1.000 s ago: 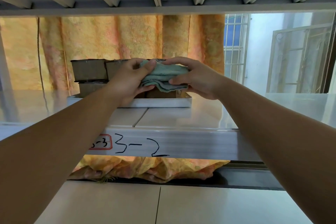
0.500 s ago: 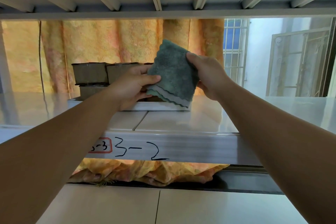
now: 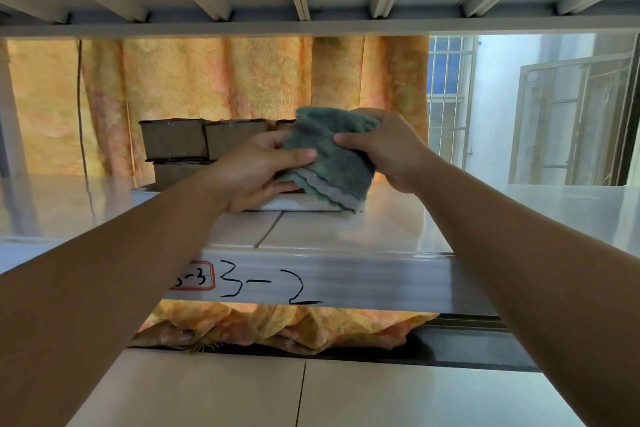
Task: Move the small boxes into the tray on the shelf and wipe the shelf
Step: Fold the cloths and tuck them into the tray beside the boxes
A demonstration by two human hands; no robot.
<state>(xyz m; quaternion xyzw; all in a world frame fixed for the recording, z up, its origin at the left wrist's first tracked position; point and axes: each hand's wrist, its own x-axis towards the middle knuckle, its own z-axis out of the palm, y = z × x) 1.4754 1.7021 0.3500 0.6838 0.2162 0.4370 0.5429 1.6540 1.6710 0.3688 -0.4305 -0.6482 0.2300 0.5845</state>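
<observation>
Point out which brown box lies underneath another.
The lower box at the stack's left: it lies under the top-left box; the middle box sits up top too.

Only two bare forearms and two bare hands of the person show. The left forearm (image 3: 104,288) and the right forearm (image 3: 519,253) are uncovered along their whole visible length (each looks broad at the picture's edge and slim at the wrist, as the wide-angle lens renders it). The left hand (image 3: 256,170) and the right hand (image 3: 388,149) are bare skin across knuckles, fingers and wrists alike.
</observation>
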